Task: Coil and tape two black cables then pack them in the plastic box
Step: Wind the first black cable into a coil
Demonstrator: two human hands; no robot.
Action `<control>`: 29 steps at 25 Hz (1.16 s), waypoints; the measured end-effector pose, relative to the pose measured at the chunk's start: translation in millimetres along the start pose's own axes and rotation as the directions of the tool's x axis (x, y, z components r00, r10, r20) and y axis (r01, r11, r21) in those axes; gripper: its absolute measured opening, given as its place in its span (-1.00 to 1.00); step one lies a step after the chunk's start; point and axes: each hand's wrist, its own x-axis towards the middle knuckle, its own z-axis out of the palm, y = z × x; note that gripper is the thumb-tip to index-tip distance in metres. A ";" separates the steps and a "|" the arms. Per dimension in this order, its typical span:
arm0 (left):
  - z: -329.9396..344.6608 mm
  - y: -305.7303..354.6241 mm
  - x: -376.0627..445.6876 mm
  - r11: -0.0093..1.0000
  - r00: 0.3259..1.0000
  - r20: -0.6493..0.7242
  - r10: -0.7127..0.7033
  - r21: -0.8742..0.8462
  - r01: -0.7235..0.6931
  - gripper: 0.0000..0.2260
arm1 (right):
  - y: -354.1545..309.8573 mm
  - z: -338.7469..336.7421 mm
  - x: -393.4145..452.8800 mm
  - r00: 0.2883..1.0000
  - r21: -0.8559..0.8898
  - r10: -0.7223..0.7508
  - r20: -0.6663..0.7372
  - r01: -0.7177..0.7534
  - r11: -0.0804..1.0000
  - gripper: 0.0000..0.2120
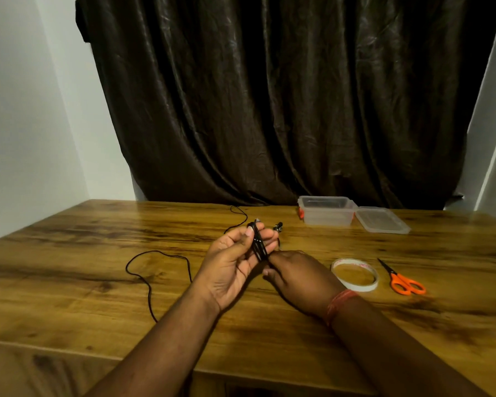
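A: Cable status?

B: Black cable coil [259, 244] is sitting in the left hand [232, 266], raised above the middle of the wooden table [69, 282]. Thumb is pressing the loops against the curled fingers, palm facing up.

A: Right hand?

B: Right hand [297, 277] is sitting just beside the coil's near end, fingers curled and pinching the cable where it is leaving the loops. Fingertips mostly hidden, so exact grip is hard to tell.

A: Loose part?

B: Loose cable [155, 270] is snaking across the table left of the hands, one stretch heading toward the near edge, another thin stretch [239, 216] curving toward the far edge. Cannot tell if that's one cable or two. Small dark connector [278, 225] is showing just past the left fingertips.

A: Box?

B: Clear plastic box [325, 214] is standing open near the far edge, right of centre, its lid [381, 220] lying flat, touching its right side.

A: Rest?

B: Tape roll [354, 274] is lying flat right of the right hand; orange-handled scissors [403, 279] are lying just beyond it, toward the right edge. Red thread band [340, 303] is on the right wrist. Dark curtain [269, 96] is hanging behind the table.
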 end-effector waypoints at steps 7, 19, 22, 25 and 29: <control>-7.8 -5.4 4.8 0.960 0.986 -0.074 0.146 0.252 -0.124 -0.79 | -5.8 -9.6 -3.7 1.000 0.145 -0.015 0.022 0.012 0.989 -0.91; -11.5 -20.4 0.5 0.605 0.995 0.059 0.079 0.791 -0.095 -0.75 | -1.0 -18.7 -2.7 0.944 0.485 0.188 -0.271 -0.035 0.874 -0.87; -8.5 -19.0 -1.9 0.782 0.997 0.043 -0.061 0.623 0.021 -0.75 | 2.7 -18.5 0.4 0.912 0.491 0.232 -0.338 -0.039 0.870 -0.86; -5.7 -14.1 -3.8 0.865 0.989 0.078 -0.128 0.496 0.073 -0.79 | 10.6 -16.8 2.4 0.880 0.533 0.305 -0.365 -0.071 0.843 -0.88; -3.2 -4.4 -4.7 0.977 0.990 0.099 -0.095 0.202 0.074 -0.83 | 12.4 -8.5 0.7 0.953 0.328 0.212 -0.216 -0.134 0.935 -0.84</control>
